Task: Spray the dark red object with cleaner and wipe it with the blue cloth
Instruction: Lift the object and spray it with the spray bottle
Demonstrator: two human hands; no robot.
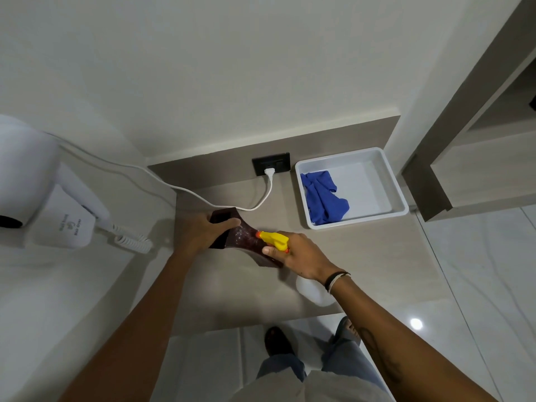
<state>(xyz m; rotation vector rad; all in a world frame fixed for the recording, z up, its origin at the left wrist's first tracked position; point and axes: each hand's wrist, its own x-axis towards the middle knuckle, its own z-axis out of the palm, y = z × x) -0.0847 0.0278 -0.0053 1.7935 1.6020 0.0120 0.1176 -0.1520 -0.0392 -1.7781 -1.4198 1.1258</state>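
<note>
Head view: the left hand [203, 232] is closed around the far-left end of the dark red object [242, 237], holding it tilted just above the tabletop [362, 256]. The right hand [298, 256] is wrapped around the spray bottle [274, 239], with a finger at the yellow trigger head and the orange nozzle aimed at the object's middle from close range; fine droplets appear to speckle that surface. The object's long axis runs from far-left, under the left hand, to near-right, under the right hand, so both hands lie on that one line and the nozzle points along it toward the left hand. The blue cloth [323, 200] lies crumpled in the left part of the white tray [398, 195], which holds nothing else and stands to the far right, well apart from the object. The right hand is the nearer to the tray, so it would probably fetch the cloth once the bottle is put down.
</note>
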